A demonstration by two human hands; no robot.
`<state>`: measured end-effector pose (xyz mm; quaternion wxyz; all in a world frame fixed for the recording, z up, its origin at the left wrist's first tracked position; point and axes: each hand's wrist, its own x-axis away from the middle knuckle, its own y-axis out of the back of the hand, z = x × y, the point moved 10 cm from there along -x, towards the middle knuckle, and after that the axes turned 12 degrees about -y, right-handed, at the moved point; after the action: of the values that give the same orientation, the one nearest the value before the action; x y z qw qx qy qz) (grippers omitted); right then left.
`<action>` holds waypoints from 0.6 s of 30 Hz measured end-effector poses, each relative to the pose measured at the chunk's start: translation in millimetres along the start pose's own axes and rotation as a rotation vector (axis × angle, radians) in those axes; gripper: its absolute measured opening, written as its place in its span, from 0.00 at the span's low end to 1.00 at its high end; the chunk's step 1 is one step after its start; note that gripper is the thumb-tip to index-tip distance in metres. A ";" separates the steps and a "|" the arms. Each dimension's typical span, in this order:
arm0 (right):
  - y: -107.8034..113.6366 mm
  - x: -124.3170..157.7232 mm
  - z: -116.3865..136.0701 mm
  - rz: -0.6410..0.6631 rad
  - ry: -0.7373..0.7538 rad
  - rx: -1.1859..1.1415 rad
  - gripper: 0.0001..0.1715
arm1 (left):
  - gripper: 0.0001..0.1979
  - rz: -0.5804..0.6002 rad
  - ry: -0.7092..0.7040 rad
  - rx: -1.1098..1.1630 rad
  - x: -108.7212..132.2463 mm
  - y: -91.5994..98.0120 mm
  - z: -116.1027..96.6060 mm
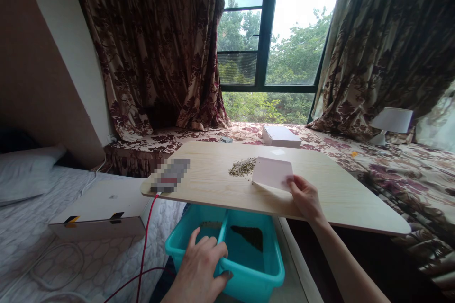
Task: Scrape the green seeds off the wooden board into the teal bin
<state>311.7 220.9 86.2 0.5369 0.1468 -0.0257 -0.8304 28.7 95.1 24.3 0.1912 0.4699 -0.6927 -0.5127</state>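
Patterned curtains (152, 33) flank a window (268, 33); a ledge (249, 131) under it wears floral cloth; a quilted bed (103, 265) fills the left, a white carton (106, 199) on it; the pale wood tabletop (330, 184) crosses the middle, its near edge hiding the far rim of the divided teal bin (258, 286); a lamp (393, 120) and a white box (281, 136) stand on the ledge; a pixelated object (170, 175) lies at the tabletop's left end, joined to a red cable (144, 251); the left hand (202, 260) covers part of the bin's left compartment, fingers bent over the divider, though whether they grip I cannot tell; the right hand (307, 196) pinches a pale card (272, 172) at the right end of a heap of small grains (242, 166) on the tabletop.
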 end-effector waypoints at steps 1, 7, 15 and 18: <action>-1.4 0.4 0.4 0.015 0.002 -0.001 0.13 | 0.07 0.000 0.001 -0.001 0.0 0.1 -0.1; 0.5 -0.1 0.0 0.002 0.027 -0.026 0.15 | 0.07 -0.003 0.000 -0.003 0.8 1.4 -0.5; 1.1 -3.8 -6.2 -0.018 0.021 0.000 0.14 | 0.06 0.004 0.005 -0.008 0.8 1.4 -0.9; 0.8 -4.0 -6.0 -0.017 0.024 0.012 0.14 | 0.06 0.001 0.006 -0.004 0.1 1.6 -0.7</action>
<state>315.5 224.8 81.5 0.5292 0.1602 -0.0228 -0.8329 28.4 94.6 26.0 0.1946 0.4706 -0.6913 -0.5126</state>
